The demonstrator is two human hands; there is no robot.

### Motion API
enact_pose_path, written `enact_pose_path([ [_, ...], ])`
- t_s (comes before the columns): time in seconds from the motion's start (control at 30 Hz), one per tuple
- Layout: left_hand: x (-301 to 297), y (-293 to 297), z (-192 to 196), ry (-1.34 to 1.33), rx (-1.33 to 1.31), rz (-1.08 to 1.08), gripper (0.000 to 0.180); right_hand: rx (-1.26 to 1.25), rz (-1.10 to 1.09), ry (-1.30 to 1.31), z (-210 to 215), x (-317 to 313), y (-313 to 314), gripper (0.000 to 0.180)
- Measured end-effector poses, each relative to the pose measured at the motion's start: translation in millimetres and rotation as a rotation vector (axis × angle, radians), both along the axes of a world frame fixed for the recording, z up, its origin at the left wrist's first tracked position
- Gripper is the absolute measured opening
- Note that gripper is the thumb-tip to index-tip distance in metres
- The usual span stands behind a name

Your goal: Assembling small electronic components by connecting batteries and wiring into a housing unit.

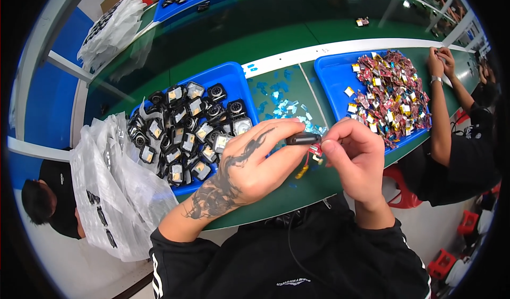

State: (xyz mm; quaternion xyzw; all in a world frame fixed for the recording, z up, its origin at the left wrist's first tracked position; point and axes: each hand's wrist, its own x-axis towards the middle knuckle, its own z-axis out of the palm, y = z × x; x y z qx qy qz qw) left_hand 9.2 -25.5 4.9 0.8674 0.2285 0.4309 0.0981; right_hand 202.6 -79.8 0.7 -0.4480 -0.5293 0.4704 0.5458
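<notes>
Fingers point(284, 134) of the tattooed left hand point(241, 166) pinch a small flat black module point(303, 138) above the green bench point(297, 187), steadying it so the right hand point(353, 158), fingertips pressed together, can seemingly work its red wires point(314, 151).

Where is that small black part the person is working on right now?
In the head view, the small black part sits just right of centre, pinched between the left hand and the right hand, above the green table and between the two blue trays.
</notes>
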Motion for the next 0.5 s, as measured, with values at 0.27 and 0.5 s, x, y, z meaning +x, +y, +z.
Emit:
enact_pose_path([
  [0.27,0,-4,8,-0.213,-1.119,-0.181,0.006,0.197,-0.005,-0.088,-14,-3,1,0.010],
  [0.5,3,-8,6,-0.320,-1.113,-0.183,0.022,0.242,-0.156,-0.129,-11,-13,-2,0.030],
])
